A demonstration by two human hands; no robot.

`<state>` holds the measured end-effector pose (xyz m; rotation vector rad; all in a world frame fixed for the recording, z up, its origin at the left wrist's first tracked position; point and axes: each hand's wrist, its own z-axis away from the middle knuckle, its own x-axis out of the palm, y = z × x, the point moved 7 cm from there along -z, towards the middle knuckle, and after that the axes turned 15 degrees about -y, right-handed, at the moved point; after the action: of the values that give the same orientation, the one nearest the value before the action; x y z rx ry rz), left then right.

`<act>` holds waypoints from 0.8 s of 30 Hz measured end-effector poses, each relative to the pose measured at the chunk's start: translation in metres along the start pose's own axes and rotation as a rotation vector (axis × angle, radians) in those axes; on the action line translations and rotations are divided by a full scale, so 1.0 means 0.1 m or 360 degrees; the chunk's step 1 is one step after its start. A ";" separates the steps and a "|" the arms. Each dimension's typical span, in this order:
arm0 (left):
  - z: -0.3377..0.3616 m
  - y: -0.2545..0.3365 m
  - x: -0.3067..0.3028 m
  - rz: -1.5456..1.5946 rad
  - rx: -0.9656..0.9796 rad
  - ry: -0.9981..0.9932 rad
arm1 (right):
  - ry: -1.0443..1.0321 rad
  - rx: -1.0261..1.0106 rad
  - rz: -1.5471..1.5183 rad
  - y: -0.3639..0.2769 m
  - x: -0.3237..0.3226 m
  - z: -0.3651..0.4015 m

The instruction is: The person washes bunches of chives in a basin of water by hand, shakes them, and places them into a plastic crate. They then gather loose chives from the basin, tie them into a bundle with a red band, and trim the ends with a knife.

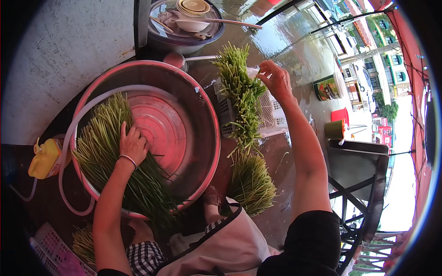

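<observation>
Inside a large round metal basin, a thick bundle of green stalks like garlic chives leans against the left wall, its leafy ends hanging over the near rim. My left hand, with a band at the wrist, lies on the bundle with its fingers somewhat apart. Beyond the basin's right side, more cut chives are heaped on a white plastic crate. My right hand is raised beside that heap, fingertips pinched together near the stalks. Whatever may be between them is too small to make out.
A pale hose loops over the basin's left rim near a yellow jug. Another chive bundle stands by my foot. A tub with bowls and a ladle are behind. Buckets and a black-framed table are rightward.
</observation>
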<state>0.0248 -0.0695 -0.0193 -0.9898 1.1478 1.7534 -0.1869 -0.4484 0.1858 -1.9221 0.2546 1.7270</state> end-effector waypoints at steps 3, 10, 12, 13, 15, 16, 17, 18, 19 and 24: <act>-0.01 -0.01 0.02 -0.0003 0.0003 0.0003 | 0.0043 -0.0044 0.0034 0.03 -0.01 -0.02; 0.00 -0.01 0.03 -0.0068 0.0050 0.0119 | 0.0157 -0.0142 0.0089 0.04 -0.03 0.00; -0.01 -0.01 0.04 -0.0030 0.0009 0.0025 | 0.0113 -0.0111 0.0155 0.02 -0.06 0.01; -0.01 -0.02 0.05 -0.0011 -0.0012 -0.0021 | 0.0091 -0.0096 0.0187 0.02 -0.07 0.01; -0.02 -0.02 0.06 -0.0006 -0.0018 -0.0023 | 0.0110 -0.0086 0.0067 0.07 -0.09 0.02; -0.02 -0.03 0.06 -0.0004 -0.0021 -0.0025 | 0.0120 -0.0080 0.0007 0.09 -0.10 0.02; -0.02 -0.03 0.06 -0.0014 -0.0018 -0.0025 | 0.0136 -0.0067 -0.0026 0.11 -0.11 0.02; -0.02 -0.02 0.05 -0.0023 -0.0016 -0.0026 | 0.0151 -0.0054 -0.0060 0.10 -0.14 0.02; -0.02 -0.02 0.05 -0.0032 -0.0012 -0.0026 | 0.0167 -0.0040 -0.0092 0.11 -0.16 0.02; -0.03 0.00 0.04 -0.0022 -0.0019 -0.0067 | 0.0562 0.0109 -0.1140 0.34 -0.32 0.02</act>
<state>0.0241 -0.0718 -0.0242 -0.9611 1.1029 1.7636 -0.2103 -0.4823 0.2075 -1.9298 -0.2296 0.9040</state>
